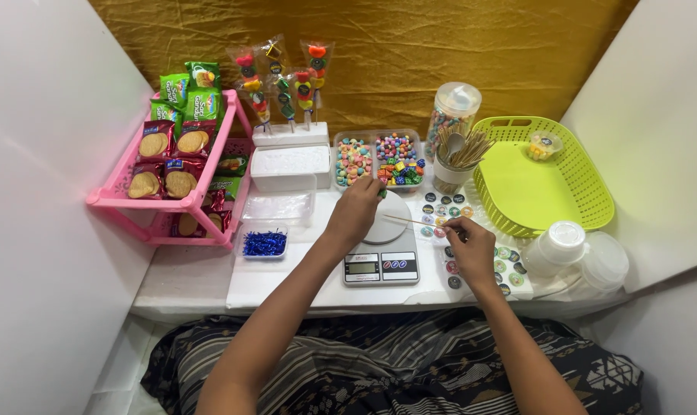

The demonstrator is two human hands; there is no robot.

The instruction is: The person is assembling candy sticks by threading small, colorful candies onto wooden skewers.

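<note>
head view: right hand [471, 247] pinched on wooden skewer [407, 221], left hand [355, 209] clamped on candy [382, 193].

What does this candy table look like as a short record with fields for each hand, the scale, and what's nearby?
left hand: pinching a small green candy beside the tray of wrapped candies
right hand: holding a thin wooden skewer over the scale
kitchen scale: white, between the hands
nearby: pink snack rack, green basket, sticker sheet
</note>
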